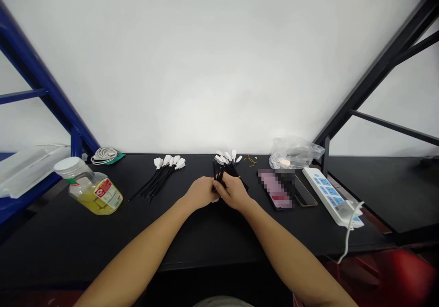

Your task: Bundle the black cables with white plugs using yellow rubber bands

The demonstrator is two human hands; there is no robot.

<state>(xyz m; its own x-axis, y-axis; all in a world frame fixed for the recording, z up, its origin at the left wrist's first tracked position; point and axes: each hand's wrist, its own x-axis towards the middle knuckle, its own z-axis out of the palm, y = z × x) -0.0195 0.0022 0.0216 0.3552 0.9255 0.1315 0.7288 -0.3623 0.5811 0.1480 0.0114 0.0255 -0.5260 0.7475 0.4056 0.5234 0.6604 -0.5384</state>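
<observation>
The black bundle (218, 175) is at the middle of the black table (192, 247), its long axis running roughly near to far, dark ends pointing far; its exact tilt cannot be told. Both hands meet around it: the left hand (201, 192) is curled closed on it, and the right hand (235, 191) pinches it with bent fingers and thumb. Just beyond the right hand, a loose bunch (233, 166) fans its white tips far. Left of the hands, a similar bunch (161, 179) points its white tips far and slightly right.
</observation>
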